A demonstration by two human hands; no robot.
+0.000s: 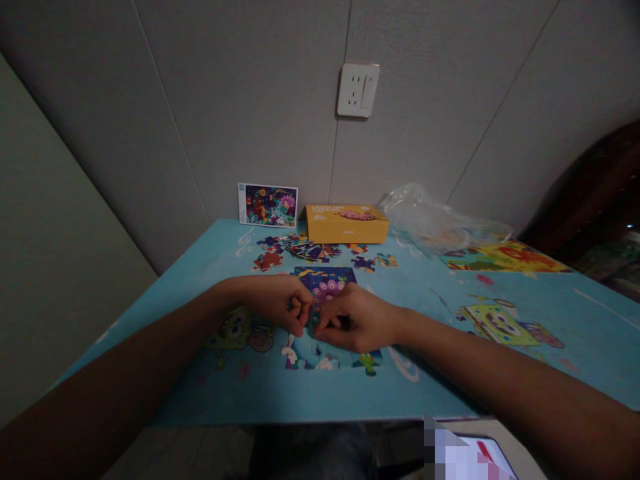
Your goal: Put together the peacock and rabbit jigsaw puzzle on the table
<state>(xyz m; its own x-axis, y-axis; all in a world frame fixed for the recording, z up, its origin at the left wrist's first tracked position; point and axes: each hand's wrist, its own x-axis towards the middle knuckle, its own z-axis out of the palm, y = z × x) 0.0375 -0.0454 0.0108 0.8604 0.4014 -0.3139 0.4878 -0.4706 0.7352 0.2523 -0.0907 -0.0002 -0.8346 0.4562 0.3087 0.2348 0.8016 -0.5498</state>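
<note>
A partly joined jigsaw puzzle (320, 357) with a pink peacock, white rabbits and a green frog lies on the blue table. Over its left part is my left hand (283, 301), its fingers curled closed near the middle of the picture. My right hand (356, 319) faces it from the right, thumb and fingers pinched together just above the puzzle. Whatever either pinch may hold is hidden by the fingers. Behind the puzzle are loose puzzle pieces (310, 249), some of them heaped; a red-brown piece (269, 260) lies to the left.
A yellow box (347, 225) stands by the wall, with a picture card (269, 205) leaning left of it. Clear plastic bags (430, 217) lie at the back right, near a yellow-orange puzzle (505, 257). The table's front edge (300, 421) is close to me.
</note>
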